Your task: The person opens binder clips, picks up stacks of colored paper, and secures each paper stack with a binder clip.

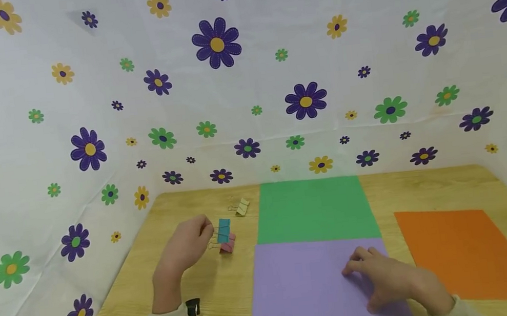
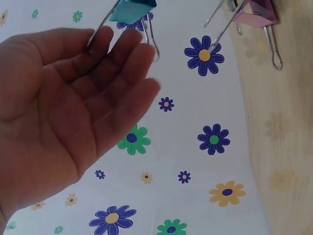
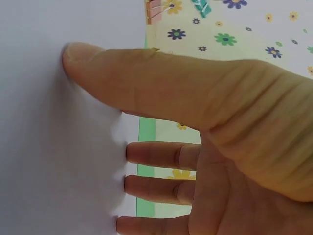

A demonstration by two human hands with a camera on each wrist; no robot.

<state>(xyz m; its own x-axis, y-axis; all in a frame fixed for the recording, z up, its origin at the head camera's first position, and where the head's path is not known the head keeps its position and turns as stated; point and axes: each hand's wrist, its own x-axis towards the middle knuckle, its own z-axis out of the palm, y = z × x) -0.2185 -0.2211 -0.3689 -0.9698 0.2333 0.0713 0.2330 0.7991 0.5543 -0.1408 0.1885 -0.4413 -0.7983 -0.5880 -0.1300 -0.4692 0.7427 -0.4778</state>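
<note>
My left hand (image 1: 187,244) pinches a blue binder clip (image 1: 224,228) by one of its wire handles, between thumb and forefinger. In the left wrist view the blue clip hangs at the top edge, its other handle loose. Just below it in the head view, partly covered by it, is a pink binder clip (image 1: 227,247) on the table. A pale yellow binder clip (image 1: 242,207) lies farther back. Over the purple sheet (image 1: 303,281), my right hand (image 1: 389,277) is spread, its fingertips and thumb touching the paper.
A green sheet (image 1: 314,208) lies behind the purple one, edge to edge with it. At the right is an orange sheet (image 1: 467,254), set at an angle on the wooden table (image 1: 423,186). A flower-patterned white cloth (image 1: 263,74) encloses the back and sides.
</note>
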